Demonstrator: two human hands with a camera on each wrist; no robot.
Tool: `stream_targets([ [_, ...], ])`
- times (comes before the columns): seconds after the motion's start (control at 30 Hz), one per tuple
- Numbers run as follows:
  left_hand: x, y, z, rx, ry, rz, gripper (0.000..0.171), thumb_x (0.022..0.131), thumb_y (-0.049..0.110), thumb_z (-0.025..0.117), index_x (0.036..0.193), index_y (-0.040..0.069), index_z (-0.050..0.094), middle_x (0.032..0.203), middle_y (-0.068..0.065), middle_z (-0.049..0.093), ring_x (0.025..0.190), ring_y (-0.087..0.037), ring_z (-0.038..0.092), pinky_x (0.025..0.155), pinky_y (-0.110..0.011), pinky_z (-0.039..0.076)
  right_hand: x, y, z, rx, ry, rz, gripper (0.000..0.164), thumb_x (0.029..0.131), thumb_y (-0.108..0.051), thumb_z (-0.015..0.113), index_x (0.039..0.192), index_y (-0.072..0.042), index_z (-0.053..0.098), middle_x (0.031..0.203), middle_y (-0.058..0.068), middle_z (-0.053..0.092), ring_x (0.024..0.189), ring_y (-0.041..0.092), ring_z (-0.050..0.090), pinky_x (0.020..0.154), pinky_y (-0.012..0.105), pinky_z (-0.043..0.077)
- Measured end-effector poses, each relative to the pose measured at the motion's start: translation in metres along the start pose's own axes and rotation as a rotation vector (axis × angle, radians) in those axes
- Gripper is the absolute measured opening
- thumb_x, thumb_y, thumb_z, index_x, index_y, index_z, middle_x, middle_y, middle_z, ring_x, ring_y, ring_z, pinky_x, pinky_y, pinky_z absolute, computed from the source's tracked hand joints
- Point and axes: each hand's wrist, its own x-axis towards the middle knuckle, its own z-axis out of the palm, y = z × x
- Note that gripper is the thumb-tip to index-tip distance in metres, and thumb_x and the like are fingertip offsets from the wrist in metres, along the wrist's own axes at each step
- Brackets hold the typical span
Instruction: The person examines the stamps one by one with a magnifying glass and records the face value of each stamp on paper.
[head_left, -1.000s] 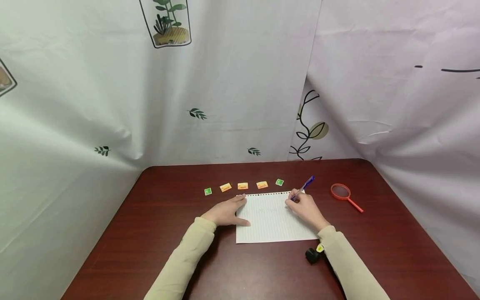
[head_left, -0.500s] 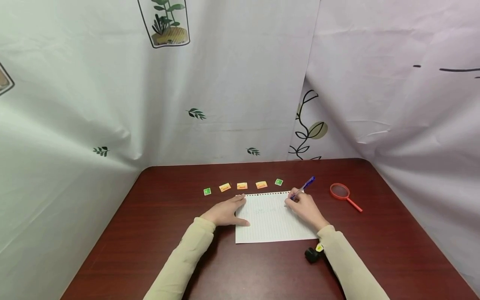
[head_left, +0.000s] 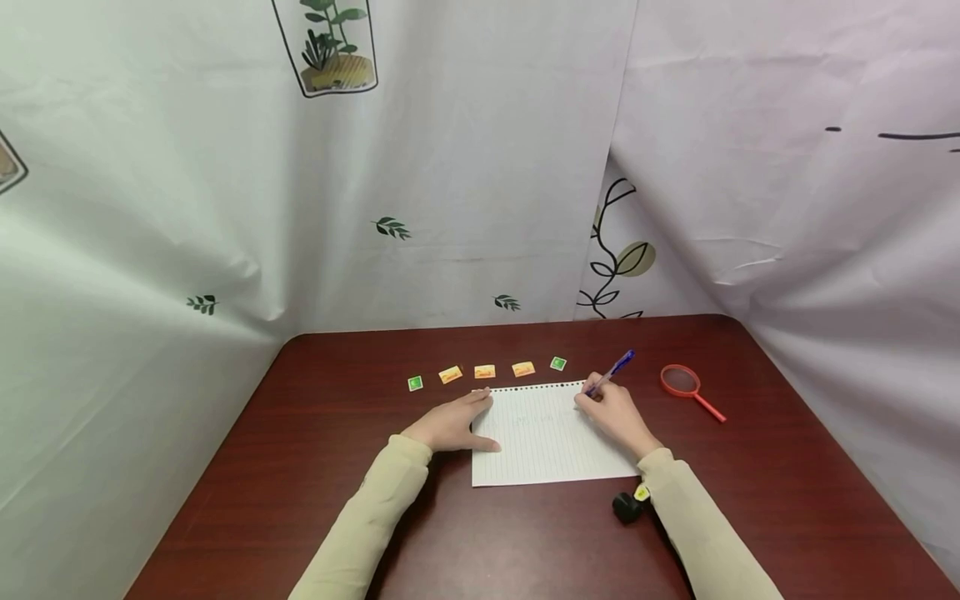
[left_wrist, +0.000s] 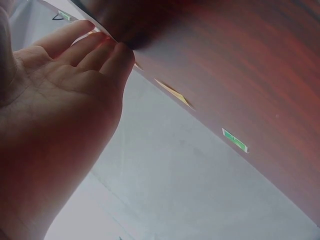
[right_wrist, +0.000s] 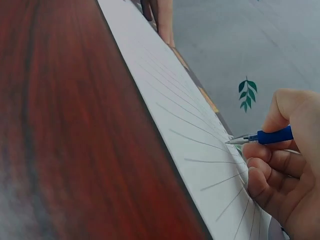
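A sheet of lined paper (head_left: 536, 450) with punched holes along its far edge lies on the dark red wooden table (head_left: 315, 475). Faint writing runs across its upper part. My left hand (head_left: 453, 423) rests on the sheet's left edge, fingers straight and thumb spread. My right hand (head_left: 618, 417) pinches a blue pen (head_left: 618, 363) over the sheet's upper right. In the right wrist view the tip of the pen (right_wrist: 240, 139) is at the paper's surface; whether it touches I cannot tell.
Beyond the sheet lies a row of small green and orange stamp-like pieces (head_left: 485, 372). A red magnifying glass (head_left: 697, 392) lies to the right. A black object (head_left: 627, 507) is at the right wrist. A pale printed curtain (head_left: 465, 167) hangs behind the table.
My right hand has shifted slightly to the right with the pen. The left hand stays on the sheet.
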Motion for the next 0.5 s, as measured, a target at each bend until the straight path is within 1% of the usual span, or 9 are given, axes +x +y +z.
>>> stream_targets([
  [0.13, -0.001, 0.0011, 0.0005, -0.003, 0.004, -0.003, 0.095, 0.083, 0.057, 0.077, 0.154, 0.005, 0.041, 0.161, -0.01, 0.034, 0.149, -0.023, 0.031, 0.113, -0.042, 0.037, -0.0007, 0.0006, 0.0003, 0.003, -0.002, 0.0, 0.005, 0.093, -0.015, 0.062, 0.09, -0.012, 0.062, 0.074, 0.0, 0.06, 0.07, 0.017, 0.05, 0.063, 0.03, 0.037],
  [0.3, -0.0011, 0.0023, -0.0002, -0.007, 0.006, -0.001, 0.095, 0.083, 0.056, 0.077, 0.154, 0.005, 0.041, 0.161, -0.01, 0.034, 0.149, -0.024, 0.031, 0.113, -0.042, 0.037, -0.0007, -0.0002, 0.0004, -0.004, -0.002, -0.015, 0.005, 0.091, -0.015, 0.063, 0.087, -0.015, 0.062, 0.075, -0.001, 0.062, 0.07, 0.017, 0.051, 0.063, 0.031, 0.038],
  [0.5, -0.0005, 0.0015, -0.0008, -0.007, 0.009, 0.003, 0.095, 0.083, 0.056, 0.077, 0.154, 0.005, 0.041, 0.161, -0.01, 0.034, 0.149, -0.024, 0.031, 0.113, -0.042, 0.037, 0.0001, -0.0001, -0.001, 0.006, 0.009, -0.011, 0.007, 0.091, -0.015, 0.063, 0.084, -0.017, 0.06, 0.071, -0.002, 0.058, 0.067, 0.017, 0.049, 0.061, 0.03, 0.036],
])
